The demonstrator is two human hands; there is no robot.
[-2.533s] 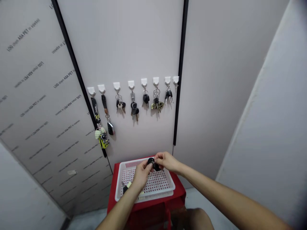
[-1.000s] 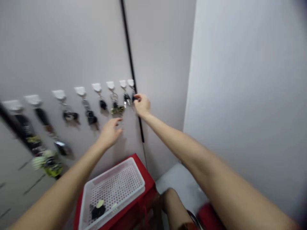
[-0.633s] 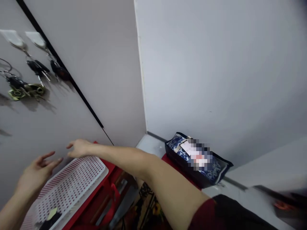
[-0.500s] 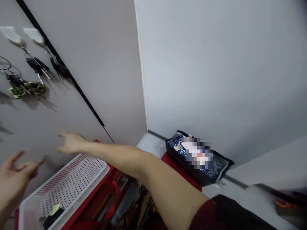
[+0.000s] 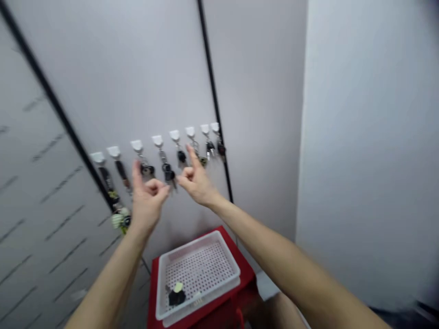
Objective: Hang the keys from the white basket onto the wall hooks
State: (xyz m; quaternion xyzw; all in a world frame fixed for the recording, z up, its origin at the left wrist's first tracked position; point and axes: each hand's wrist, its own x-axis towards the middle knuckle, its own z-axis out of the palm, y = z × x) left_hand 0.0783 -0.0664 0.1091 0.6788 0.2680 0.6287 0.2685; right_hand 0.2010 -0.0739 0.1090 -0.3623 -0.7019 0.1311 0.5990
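My left hand is raised before the pale wall panel, index finger pointing up, thumb out and other fingers curled. Just behind it hangs a bunch of keys on a white hook. My right hand makes a similar shape, its index finger overlapping keys with a greenish piece. Neither hand holds anything. Between them, dark keys dangle from another white hook. Whether a fingertip touches any key cannot be told. Below, a white perforated basket holds a small black item.
The basket rests on a red surface. More keys hang at both ends of the hook row, including a bunch with a pale green charm. A black vertical strip lines the panel, and a white wall stands right.
My view has swung left and taken in the whole row of hooks. Both hands now stand higher in the picture, over the keys, fingers still pointing. The patterned bag on the right has left the view.
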